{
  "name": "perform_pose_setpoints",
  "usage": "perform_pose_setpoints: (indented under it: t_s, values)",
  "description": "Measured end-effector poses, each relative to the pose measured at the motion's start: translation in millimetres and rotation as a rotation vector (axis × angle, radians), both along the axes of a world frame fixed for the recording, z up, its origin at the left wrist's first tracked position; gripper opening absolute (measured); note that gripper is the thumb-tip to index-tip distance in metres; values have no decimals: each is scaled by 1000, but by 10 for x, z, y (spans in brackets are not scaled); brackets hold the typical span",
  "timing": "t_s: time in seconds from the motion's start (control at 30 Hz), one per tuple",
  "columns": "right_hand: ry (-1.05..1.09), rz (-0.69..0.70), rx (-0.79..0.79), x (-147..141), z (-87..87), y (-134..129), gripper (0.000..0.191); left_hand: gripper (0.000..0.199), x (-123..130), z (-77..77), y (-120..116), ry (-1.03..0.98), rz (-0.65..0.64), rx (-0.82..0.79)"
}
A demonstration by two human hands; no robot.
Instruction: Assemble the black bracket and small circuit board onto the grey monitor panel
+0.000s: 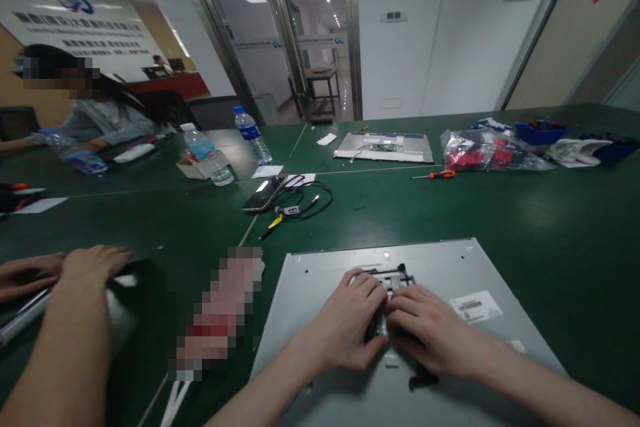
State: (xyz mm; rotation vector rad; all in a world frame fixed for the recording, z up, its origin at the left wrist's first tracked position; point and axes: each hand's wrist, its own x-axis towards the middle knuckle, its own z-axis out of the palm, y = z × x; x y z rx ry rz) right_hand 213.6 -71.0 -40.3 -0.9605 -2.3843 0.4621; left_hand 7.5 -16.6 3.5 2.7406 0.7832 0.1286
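Observation:
A grey metal display panel [310, 313] lies flat on the green table in front of me, back side up, with a white label [475, 307] on its right part. My left hand [355, 320] and my right hand [433, 333] meet over the middle of the panel, fingers curled inward. Between them shows part of a small circuit board [380, 328], mostly hidden by the fingers. Beyond my fingertips is a dark slotted bracket [397, 277]. A short black piece [423, 381] lies just below my right hand.
A phone [264, 193] and a coiled black cable [327, 203] lie ahead. Further back are bottles [253, 133], another panel [350, 147], an orange screwdriver [443, 175] and a plastic bag [493, 150]. At left, another person's arm [75, 333] reaches in; one more person [110, 113] sits beyond.

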Motion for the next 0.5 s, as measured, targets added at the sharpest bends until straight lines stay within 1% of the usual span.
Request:
perform_pose_setpoints:
  t_s: [0.5]
  values:
    - [0, 0, 0, 5, -36, 5, 14, 35, -1, 10, 4, -2, -5, -14]
